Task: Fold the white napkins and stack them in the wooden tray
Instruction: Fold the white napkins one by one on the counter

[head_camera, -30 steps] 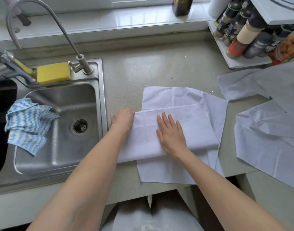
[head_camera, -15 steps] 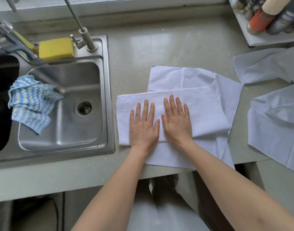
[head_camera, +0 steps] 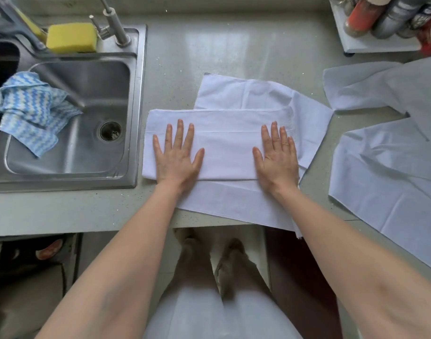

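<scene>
A folded white napkin (head_camera: 224, 143) lies as a long band on the counter, just right of the sink. It rests on top of another, unfolded white napkin (head_camera: 248, 94) that sticks out behind and in front of it. My left hand (head_camera: 176, 157) presses flat on the band's left end, fingers spread. At its right end my right hand (head_camera: 277, 157) lies flat too. Two more loose white napkins (head_camera: 390, 172) are spread at the right. No wooden tray is in view.
A steel sink (head_camera: 136, 99) sits at the left with a blue-and-white cloth (head_camera: 31, 111) over its divider and a yellow sponge (head_camera: 71, 37) by the tap. A white rack of spice bottles (head_camera: 371, 45) stands at the back right. The counter's front edge (head_camera: 87, 228) is near me.
My two hands lay side by side at the middle of the folded napkin; they have slid apart to its left and right ends. The camera has tilted further down.
</scene>
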Action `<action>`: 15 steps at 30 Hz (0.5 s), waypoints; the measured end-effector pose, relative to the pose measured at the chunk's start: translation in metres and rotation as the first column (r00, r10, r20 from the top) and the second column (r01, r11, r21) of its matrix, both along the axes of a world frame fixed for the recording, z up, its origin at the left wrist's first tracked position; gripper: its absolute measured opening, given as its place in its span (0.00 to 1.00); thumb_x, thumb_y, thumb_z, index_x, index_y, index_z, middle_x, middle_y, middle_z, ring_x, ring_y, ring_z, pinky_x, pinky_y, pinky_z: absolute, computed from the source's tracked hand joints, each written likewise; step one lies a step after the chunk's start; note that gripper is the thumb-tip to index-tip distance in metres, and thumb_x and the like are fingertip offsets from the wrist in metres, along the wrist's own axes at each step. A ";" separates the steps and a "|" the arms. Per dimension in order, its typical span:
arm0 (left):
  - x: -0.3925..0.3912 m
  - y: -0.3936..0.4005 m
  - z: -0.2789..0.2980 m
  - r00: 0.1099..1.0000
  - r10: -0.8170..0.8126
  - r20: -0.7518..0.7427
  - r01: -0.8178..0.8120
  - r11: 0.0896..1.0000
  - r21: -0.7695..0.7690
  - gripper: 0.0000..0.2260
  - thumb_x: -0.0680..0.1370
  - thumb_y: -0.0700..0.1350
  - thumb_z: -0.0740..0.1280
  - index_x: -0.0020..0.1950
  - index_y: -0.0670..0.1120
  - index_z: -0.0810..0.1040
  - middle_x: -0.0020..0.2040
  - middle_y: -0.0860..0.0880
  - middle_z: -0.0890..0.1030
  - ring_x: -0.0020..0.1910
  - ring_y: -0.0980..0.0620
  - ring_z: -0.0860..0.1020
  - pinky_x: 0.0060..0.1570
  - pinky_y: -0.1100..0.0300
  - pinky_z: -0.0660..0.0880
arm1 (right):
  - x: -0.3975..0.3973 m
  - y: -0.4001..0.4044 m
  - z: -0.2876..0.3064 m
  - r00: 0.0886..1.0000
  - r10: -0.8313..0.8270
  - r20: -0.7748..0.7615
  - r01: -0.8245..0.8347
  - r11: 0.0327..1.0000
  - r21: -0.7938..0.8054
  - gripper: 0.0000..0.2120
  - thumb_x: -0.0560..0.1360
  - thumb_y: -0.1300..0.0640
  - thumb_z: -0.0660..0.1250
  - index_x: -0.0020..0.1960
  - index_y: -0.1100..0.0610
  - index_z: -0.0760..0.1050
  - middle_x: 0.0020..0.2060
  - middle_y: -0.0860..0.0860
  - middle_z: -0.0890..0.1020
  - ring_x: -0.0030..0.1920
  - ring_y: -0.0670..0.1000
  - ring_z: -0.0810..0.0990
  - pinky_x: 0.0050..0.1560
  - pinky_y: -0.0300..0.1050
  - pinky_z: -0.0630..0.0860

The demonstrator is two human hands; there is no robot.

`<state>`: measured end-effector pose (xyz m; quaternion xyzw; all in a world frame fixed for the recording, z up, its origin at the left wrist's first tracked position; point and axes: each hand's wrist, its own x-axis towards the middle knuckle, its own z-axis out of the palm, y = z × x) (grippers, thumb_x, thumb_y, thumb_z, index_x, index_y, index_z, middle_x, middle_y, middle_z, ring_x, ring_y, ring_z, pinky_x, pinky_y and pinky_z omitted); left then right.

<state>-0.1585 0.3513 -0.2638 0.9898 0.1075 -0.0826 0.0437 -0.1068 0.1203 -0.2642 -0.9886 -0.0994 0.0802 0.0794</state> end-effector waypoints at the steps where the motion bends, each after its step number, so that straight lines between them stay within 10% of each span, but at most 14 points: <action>1: -0.004 0.001 0.000 0.999 0.035 0.008 -0.035 0.999 0.009 0.29 0.80 0.61 0.40 0.78 0.53 0.38 0.79 0.51 0.38 0.77 0.48 0.39 0.74 0.42 0.38 | -0.001 0.001 0.000 1.000 0.003 -0.001 -0.003 1.000 -0.004 0.28 0.81 0.44 0.44 0.79 0.50 0.42 0.78 0.49 0.42 0.77 0.49 0.39 0.75 0.46 0.35; 7: -0.024 0.006 0.006 0.979 0.201 -0.032 -0.202 0.979 -0.023 0.30 0.80 0.61 0.41 0.78 0.50 0.37 0.78 0.46 0.37 0.77 0.47 0.38 0.74 0.45 0.37 | 0.001 0.001 0.006 0.998 0.022 -0.057 -0.024 0.999 -0.028 0.28 0.81 0.43 0.42 0.78 0.50 0.38 0.77 0.49 0.39 0.77 0.49 0.37 0.75 0.47 0.34; 15: 0.032 0.014 0.045 0.870 -0.434 -0.233 0.409 0.900 -0.147 0.47 0.71 0.68 0.65 0.79 0.51 0.42 0.79 0.50 0.39 0.77 0.46 0.36 0.74 0.47 0.39 | 0.016 -0.009 0.036 0.981 -0.132 -0.139 0.155 0.973 0.173 0.33 0.79 0.48 0.60 0.78 0.56 0.50 0.78 0.56 0.48 0.77 0.53 0.45 0.75 0.47 0.41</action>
